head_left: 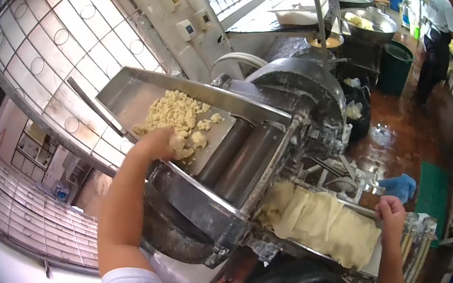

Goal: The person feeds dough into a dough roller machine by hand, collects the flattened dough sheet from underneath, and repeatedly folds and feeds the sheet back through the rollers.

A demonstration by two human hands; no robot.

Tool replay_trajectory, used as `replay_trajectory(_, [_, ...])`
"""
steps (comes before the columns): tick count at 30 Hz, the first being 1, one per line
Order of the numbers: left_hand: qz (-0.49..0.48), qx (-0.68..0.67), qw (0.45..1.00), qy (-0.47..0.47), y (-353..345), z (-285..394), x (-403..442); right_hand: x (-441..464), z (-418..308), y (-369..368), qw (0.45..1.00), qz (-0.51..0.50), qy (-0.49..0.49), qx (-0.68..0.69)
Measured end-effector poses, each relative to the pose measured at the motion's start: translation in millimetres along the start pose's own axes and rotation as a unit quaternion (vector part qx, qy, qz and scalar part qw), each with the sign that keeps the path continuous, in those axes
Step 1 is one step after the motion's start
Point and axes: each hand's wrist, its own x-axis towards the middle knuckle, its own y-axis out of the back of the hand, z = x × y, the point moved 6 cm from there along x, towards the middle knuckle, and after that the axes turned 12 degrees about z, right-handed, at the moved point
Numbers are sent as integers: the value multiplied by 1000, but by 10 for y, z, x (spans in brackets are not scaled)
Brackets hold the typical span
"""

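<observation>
My left hand point(157, 145) reaches into the metal feed tray point(121, 101) of a dough roller machine, fingers curled around a lump of pale dough point(178, 143). Beside it lies a heap of crumbly dough pieces point(173, 109). Two dark steel rollers point(246, 162) run across the tray's lower end. Below them, a folded, wrinkled sheet of dough point(323, 220) rests on the lower tray. My right hand point(390, 214) is at the far right end of that sheet, by the tray's edge, its fingers curled closed. Whether anything is between those fingers is not visible.
Flour-dusted machine housing point(293, 84) and a wheel point(236, 63) stand beyond the rollers. A blue cloth point(398, 187) hangs near the right hand. Farther back are a metal bowl point(385, 20), a dark green bin point(396, 67) and another person point(438, 13).
</observation>
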Motion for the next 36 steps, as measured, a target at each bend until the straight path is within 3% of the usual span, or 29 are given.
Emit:
replay_trajectory(10, [143,18,985,94,-9,-270,276,-10,92,-341,998,-47,9,-34])
replay_trajectory(13, [225,35,969,91,122,-366,338,6,112,-383,999,-44,16,-26])
replay_trajectory(17, [251,54,964,75,123,-357,360,-18,105,-504,999,-36,16,-30])
replay_trajectory(20, [191,143,970,47,-67,-217,400,-62,142,-567,998,-37,12,-46])
replay_trajectory(22, [92,172,979,62,-215,-93,401,-86,171,-588,998,-27,-2,-53])
replay_trajectory(23, [97,173,978,61,-208,-118,423,-82,186,-584,998,-26,1,-49])
replay_trajectory(25, [-50,136,989,37,-285,-69,495,-83,243,-543,999,-24,7,-48])
replay_trajectory(27, [-79,90,992,43,-115,-187,615,-74,274,-453,998,-10,16,-53])
replay_trajectory(29, [-11,12,993,114,112,-464,784,-53,288,-337,998,9,13,-57])
replay_trajectory(31, [158,-70,966,194,419,-659,794,-51,295,-255,997,33,9,-64])
replay_trajectory(32, [156,-70,967,186,363,-837,899,-73,273,-234,995,42,2,-87])
replay_trajectory(34, [310,-70,929,190,242,-1380,1204,-140,316,-203,993,53,-4,-110])
replay_trajectory(35, [307,-72,933,176,75,-1586,1413,-184,340,-180,992,67,-8,-110])
replay_trajectory(36, [284,-145,921,225,-151,-1860,1610,-227,370,-188,989,63,-19,-132])
